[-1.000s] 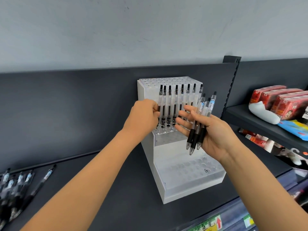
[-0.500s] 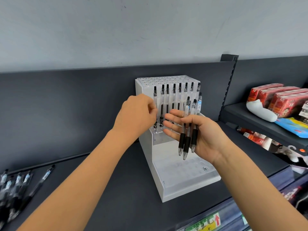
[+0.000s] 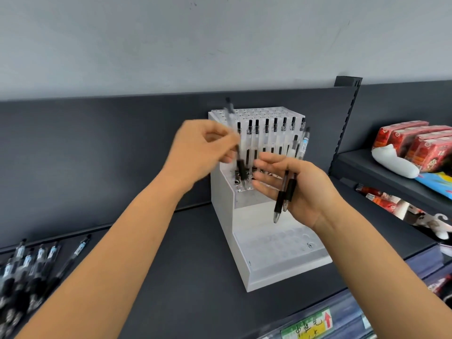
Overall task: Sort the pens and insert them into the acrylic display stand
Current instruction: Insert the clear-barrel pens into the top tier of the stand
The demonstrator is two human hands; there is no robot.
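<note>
The left hand (image 3: 200,150) and its pen (image 3: 241,168) are blurred; the loose pens (image 3: 27,265) are cropped at left.

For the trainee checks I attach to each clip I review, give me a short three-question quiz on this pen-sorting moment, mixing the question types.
1. True or false: the left grip is empty.
2. Where do the loose pens lie? A) on the dark shelf, left of the acrylic display stand; B) in its lowest tier; C) atop its highest tier.
3. Which grip holds more than one pen?

Key
1. False: it pinches one pen.
2. A.
3. The right grip; the held pens lie in its palm.
</note>
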